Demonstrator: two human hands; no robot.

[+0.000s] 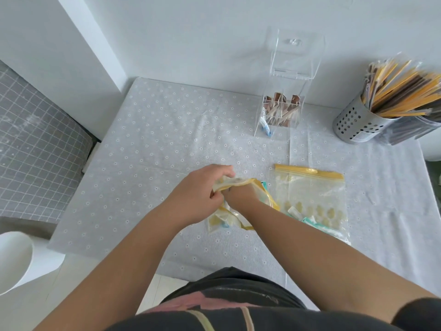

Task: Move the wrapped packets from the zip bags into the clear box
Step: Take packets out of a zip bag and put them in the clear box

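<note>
A yellow-rimmed zip bag (229,217) lies crumpled at the table's middle. My left hand (202,189) grips its open mouth from the left. My right hand (241,194) is pushed inside the bag, so its fingers are hidden. A second zip bag (312,194) lies flat just to the right, with a few teal-and-white wrapped packets (317,225) in its lower corner. The tall clear box (284,101) stands at the back, lid raised, holding several brown and blue wrapped packets in its compartments.
A perforated metal holder (358,123) full of long yellow and brown sticks stands at the back right. The table (155,139) wears a grey dotted cloth. A white chair (14,261) is at the lower left, and a wall runs behind the box.
</note>
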